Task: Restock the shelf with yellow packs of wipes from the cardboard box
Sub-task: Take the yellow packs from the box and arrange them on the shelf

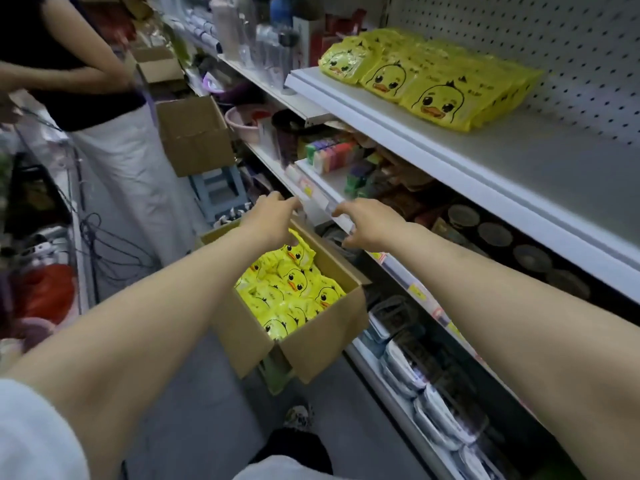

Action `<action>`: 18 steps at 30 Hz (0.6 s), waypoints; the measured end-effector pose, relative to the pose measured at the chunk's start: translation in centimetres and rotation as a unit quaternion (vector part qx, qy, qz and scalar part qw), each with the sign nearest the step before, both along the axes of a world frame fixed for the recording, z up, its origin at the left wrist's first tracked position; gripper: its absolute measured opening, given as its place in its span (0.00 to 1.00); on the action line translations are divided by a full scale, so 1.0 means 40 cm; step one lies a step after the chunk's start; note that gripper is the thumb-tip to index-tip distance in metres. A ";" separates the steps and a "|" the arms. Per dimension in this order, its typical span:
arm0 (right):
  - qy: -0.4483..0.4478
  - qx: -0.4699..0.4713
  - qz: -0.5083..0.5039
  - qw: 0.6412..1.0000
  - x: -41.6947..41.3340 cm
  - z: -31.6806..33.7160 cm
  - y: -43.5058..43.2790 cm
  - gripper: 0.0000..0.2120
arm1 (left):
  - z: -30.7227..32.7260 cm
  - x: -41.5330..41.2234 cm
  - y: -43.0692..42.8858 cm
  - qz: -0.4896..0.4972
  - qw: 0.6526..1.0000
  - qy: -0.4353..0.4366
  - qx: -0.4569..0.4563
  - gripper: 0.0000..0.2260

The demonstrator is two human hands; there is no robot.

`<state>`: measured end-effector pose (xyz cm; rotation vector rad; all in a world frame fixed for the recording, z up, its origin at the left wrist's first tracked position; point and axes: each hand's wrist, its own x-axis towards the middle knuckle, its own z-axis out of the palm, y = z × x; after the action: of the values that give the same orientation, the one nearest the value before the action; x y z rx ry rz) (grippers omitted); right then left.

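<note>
Hovering empty over the far end of the cardboard box point(322, 344): left hand point(273, 216) and right hand point(372, 225), fingers point(289, 203) loosely curled, pinching nothing. Just below and back toward the body, yellow packs of wipes point(294, 282) heaped flat (nearer the left; the right out by the right rim).

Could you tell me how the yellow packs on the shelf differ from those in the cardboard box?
The shelf packs lean in tidy overlapping rows; the box packs lie jumbled at mixed angles. The shelf packs sit high by the pegboard; the box packs sit low in the cardboard box. Both show yellow duck faces.
</note>
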<state>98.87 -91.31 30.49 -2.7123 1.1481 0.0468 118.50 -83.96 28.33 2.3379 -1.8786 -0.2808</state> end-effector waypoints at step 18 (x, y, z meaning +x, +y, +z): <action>0.110 0.204 -0.029 0.972 0.359 -0.490 -0.288 0.29 | -0.469 0.426 -0.235 0.023 0.974 0.048 0.222 0.30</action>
<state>113.22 -102.81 10.90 -2.3484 1.1269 0.5258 135.52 -93.37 9.58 2.5731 -1.8643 -0.8748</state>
